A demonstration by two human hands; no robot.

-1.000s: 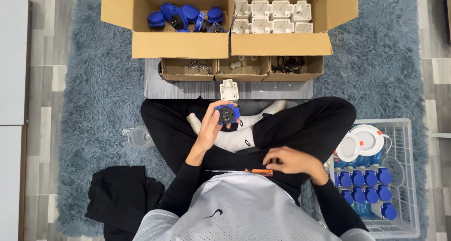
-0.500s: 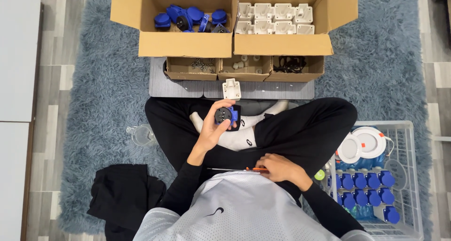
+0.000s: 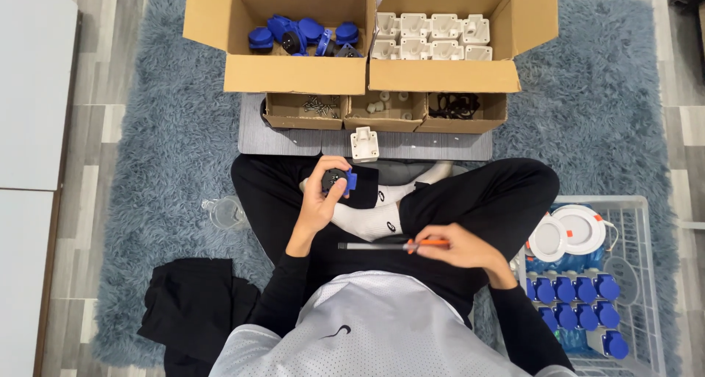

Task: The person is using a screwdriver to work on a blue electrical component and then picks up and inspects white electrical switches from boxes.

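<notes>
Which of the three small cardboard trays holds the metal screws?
The leftmost small tray, below the box of blue parts; the middle holds white pieces, the right black ones.

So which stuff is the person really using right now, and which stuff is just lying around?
In use:
- left hand holds a blue and black plug part
- right hand holds a screwdriver
- white part just in front, box of blue parts, box of white parts, small box of screws

Lying about:
- black cloth
- clear cup
- round white lamps in the wire basket
</notes>
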